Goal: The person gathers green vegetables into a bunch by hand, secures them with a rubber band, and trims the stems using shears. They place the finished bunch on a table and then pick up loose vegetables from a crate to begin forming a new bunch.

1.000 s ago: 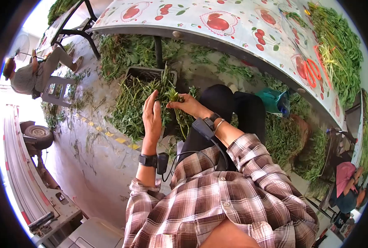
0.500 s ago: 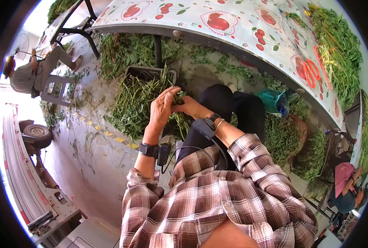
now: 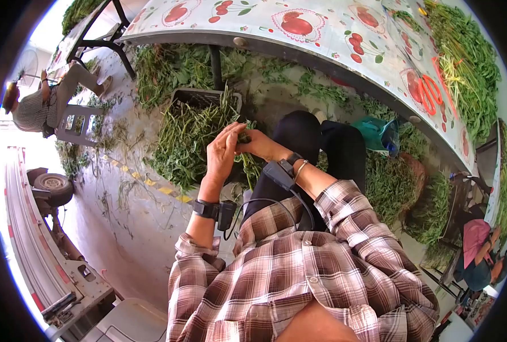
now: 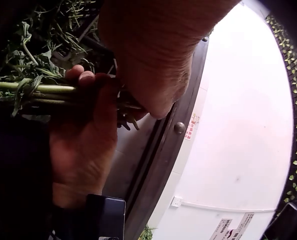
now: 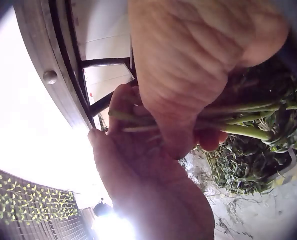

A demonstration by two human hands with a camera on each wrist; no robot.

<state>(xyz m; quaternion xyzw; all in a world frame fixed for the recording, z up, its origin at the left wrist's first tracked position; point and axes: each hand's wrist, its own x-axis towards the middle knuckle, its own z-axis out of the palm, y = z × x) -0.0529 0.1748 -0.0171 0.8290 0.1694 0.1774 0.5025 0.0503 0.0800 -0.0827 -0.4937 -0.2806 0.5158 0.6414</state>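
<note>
My right hand (image 3: 259, 145) grips a small bunch of leafy green stems (image 5: 248, 131), its thumb pressed across them in the right wrist view. The leafy part hangs down beside my knee. My left hand (image 3: 221, 155) is held flat with its fingers straight, against the cut ends of the bunch. In the right wrist view, several stem ends lie along the left palm and fingers. The left wrist view shows the stems running leftward out of the right fist. Below both hands, a heap of greens (image 3: 179, 148) spills around a dark plastic crate (image 3: 239, 102).
A table with a fruit-print cover (image 3: 253, 23) stands ahead, bearing orange-handled scissors (image 3: 430, 94) and piled greens (image 3: 464, 68). A teal bag (image 3: 373, 135) sits by my knee. Another person (image 3: 37, 108) sits at far left, near a cart wheel (image 3: 53, 185).
My left hand has swung right from beside the bunch to meet its stem ends. The right hand keeps its grip in nearly the same place. Little differs over the last half second.
</note>
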